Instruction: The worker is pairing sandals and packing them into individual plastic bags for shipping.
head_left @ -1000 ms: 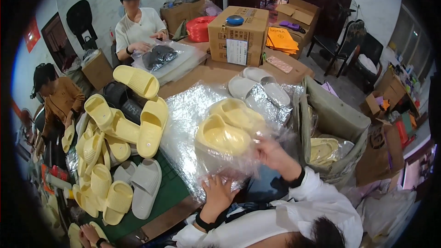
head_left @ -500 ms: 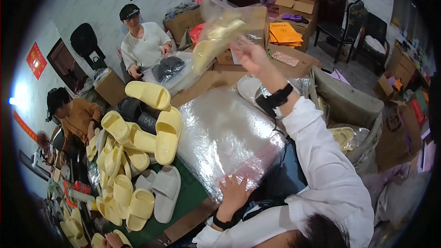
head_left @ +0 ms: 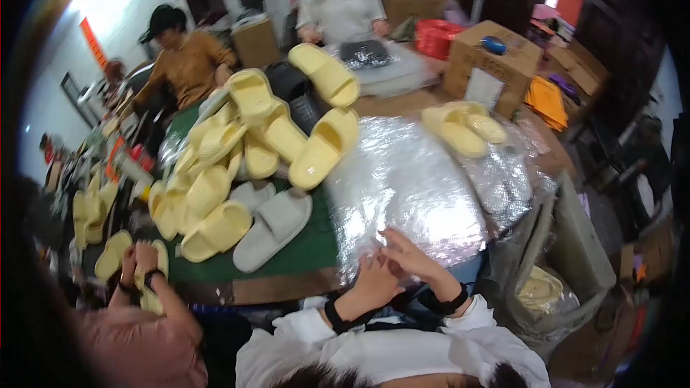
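A stack of clear plastic bags (head_left: pixel 424 187) lies flat in front of me on the table. My left hand (head_left: pixel 370 285) rests at the near edge of the stack, fingers extended over the plastic. Close beside it, my right hand (head_left: pixel 411 255) reaches across with its fingers apart. Nothing shows clearly in either hand, though the fingertips are a little blurred. Right of the stack, a pair of yellow slippers (head_left: pixel 460 133) lies on other clear plastic. To the left is a heap of yellow slippers (head_left: pixel 208 194), with grey slippers (head_left: pixel 273 230) and black slippers (head_left: pixel 287 82) among them.
A fabric-sided bin (head_left: pixel 575 251) at my right holds bagged yellow slippers. A cardboard box (head_left: pixel 492 65) and orange packets (head_left: pixel 546 103) stand at the back right. Co-workers sit across and to the left; a person's hands (head_left: pixel 147 259) are at the lower left.
My right hand has let go of the bagged yellow slippers, which now lie right of the stack, and has come back beside my left hand. The view has swung left.
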Action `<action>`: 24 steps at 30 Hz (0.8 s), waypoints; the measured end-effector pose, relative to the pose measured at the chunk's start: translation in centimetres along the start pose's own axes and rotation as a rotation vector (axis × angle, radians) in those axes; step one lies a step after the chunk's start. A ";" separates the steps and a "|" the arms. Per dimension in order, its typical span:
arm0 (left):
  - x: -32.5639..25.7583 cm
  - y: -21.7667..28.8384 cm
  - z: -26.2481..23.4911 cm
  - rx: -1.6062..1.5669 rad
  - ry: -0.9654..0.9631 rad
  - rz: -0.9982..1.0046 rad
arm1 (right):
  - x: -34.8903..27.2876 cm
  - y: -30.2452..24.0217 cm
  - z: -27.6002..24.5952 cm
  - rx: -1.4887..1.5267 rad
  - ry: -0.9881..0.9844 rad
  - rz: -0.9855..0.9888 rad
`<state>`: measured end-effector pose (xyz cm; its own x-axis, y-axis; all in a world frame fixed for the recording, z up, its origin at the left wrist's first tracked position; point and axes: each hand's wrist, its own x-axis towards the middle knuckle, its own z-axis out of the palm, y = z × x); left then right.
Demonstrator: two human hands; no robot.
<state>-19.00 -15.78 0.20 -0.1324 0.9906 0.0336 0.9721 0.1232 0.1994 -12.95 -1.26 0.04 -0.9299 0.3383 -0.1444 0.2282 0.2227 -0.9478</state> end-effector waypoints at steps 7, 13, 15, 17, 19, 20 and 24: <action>-3.3 -8.9 -10.6 -0.755 -0.009 -0.219 | -0.7 3.6 3.4 -0.276 0.080 -0.176; -9.7 -18.0 -12.8 -0.147 0.785 -0.792 | -0.4 3.2 3.9 -0.192 0.076 -0.225; -10.4 -19.4 -12.1 0.148 0.596 -1.008 | -0.6 3.5 3.8 -0.177 0.099 -0.242; -11.0 -20.5 -11.6 0.295 0.410 -1.100 | -0.9 3.4 3.6 -0.183 0.087 -0.231; -12.6 -23.0 -11.6 0.231 0.570 -1.233 | -1.2 3.2 4.2 -0.206 0.071 -0.237; -12.3 -24.2 -11.9 0.181 0.572 -1.343 | -1.1 3.4 3.9 -0.195 0.076 -0.264; -12.7 -26.6 -12.0 -0.484 0.846 -1.197 | -0.8 4.2 3.8 -0.208 0.079 -0.242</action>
<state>-45.49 -32.30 6.19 -0.9925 -0.0130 0.1215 0.0896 0.5986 0.7960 -12.30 -4.09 -4.93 -0.9409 0.3211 0.1080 0.0652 0.4844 -0.8724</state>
